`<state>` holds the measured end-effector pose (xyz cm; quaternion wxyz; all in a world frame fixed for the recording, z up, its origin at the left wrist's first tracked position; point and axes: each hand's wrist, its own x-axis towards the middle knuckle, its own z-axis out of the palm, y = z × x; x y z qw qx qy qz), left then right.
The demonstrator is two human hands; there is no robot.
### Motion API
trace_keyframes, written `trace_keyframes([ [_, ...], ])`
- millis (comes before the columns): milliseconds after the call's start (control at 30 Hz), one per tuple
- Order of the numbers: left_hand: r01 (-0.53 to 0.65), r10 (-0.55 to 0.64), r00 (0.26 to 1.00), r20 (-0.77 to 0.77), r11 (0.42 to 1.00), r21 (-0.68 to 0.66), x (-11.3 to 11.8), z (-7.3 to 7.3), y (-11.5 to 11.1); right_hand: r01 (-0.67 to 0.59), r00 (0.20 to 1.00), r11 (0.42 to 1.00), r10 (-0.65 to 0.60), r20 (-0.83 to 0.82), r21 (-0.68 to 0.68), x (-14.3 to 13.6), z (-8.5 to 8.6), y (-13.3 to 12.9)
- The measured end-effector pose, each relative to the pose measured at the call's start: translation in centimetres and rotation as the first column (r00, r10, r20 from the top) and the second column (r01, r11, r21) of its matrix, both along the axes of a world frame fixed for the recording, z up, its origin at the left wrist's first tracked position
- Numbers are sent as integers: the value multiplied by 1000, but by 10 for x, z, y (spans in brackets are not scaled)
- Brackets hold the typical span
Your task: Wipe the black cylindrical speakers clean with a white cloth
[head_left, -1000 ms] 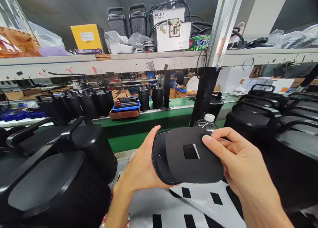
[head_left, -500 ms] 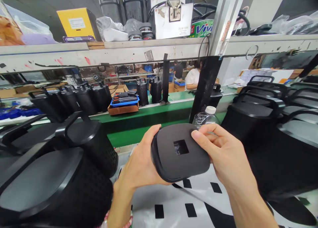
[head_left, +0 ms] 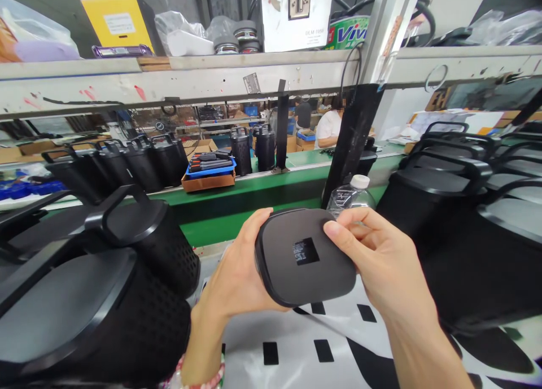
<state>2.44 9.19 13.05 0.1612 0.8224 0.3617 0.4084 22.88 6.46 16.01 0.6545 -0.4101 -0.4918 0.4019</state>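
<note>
What looks like a black portable speaker is held end-on in front of me, its rounded-square base toward the camera. A dark grey pad (head_left: 275, 253) covers that base, and printed label text shows through the square cutout (head_left: 305, 251) in it. My left hand (head_left: 239, 270) is wrapped round the speaker's side, its thumb along the upper edge. With thumb and fingers closed, my right hand (head_left: 372, 253) pinches the pad's upper right edge. Below lies a white sheet (head_left: 296, 332) with black squares and larger dark pad shapes. The speaker's far end is hidden.
Black handled speakers (head_left: 84, 315) crowd the left, with more speakers (head_left: 449, 225) on the right. A clear bottle (head_left: 351, 194) stands behind my hands. A blue tray (head_left: 212, 166) of tools sits on the green ledge (head_left: 262, 188). Overhead runs a loaded shelf (head_left: 199, 75); a person (head_left: 329, 128) sits beyond.
The view has tipped slightly downward. The pad and both hands have shifted only a little, with the same grip, and the label text in the cutout shows more clearly.
</note>
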Motion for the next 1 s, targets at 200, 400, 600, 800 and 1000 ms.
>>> trace_keyframes([
  [200, 12, -13, 1000, 19, 999, 43, 0, -3, 2, -1, 1000, 1000, 1, 23, -7, 1, 0, -2],
  [400, 8, -8, 1000, 1, 999, 40, 2, -1, 2, 24, 998, 1000, -25, 50, 19, 0, -1, -2],
  [600, 10, -10, 1000, -12, 999, 53, 0, -1, 2, 60, 994, 997, -64, 91, 42, 0, -2, -2],
  [800, -6, 7, 1000, -7, 1000, 21, 0, -1, 1, 74, 991, 996, -80, 110, 55, 0, -2, -2],
  [1000, -16, 16, 1000, -12, 1000, -17, 1, 1, 0, 103, 986, 993, -110, 123, 66, -1, -2, -2],
])
